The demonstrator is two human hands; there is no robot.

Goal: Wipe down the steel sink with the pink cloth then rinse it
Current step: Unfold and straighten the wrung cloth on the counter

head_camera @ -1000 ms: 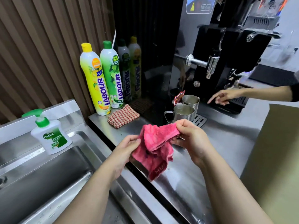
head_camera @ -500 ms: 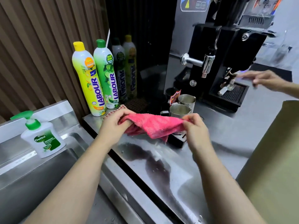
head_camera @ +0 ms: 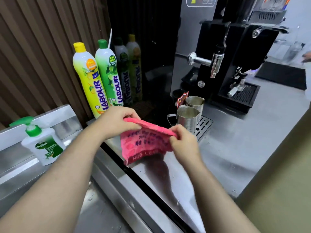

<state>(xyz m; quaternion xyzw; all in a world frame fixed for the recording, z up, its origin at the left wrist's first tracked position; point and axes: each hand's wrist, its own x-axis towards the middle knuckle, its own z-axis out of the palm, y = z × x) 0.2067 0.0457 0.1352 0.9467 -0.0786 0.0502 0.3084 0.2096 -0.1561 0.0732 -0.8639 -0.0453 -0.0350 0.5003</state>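
Steel counter (head_camera: pixel 235 148), both hands holding pink cloth (head_camera: pixel 144 142)

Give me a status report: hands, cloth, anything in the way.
Left hand and right hand both pinch the pink cloth, held up over the counter. Sink at left, cloth off it. Soap bottle stands on the sink's ledge.

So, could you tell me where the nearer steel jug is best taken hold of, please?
By its loop handle, coming from the left. The nearer jug stands upright with the handle sticking out to that side, while the second jug stands close behind on the right, so a grip round the body would probably be cramped there.
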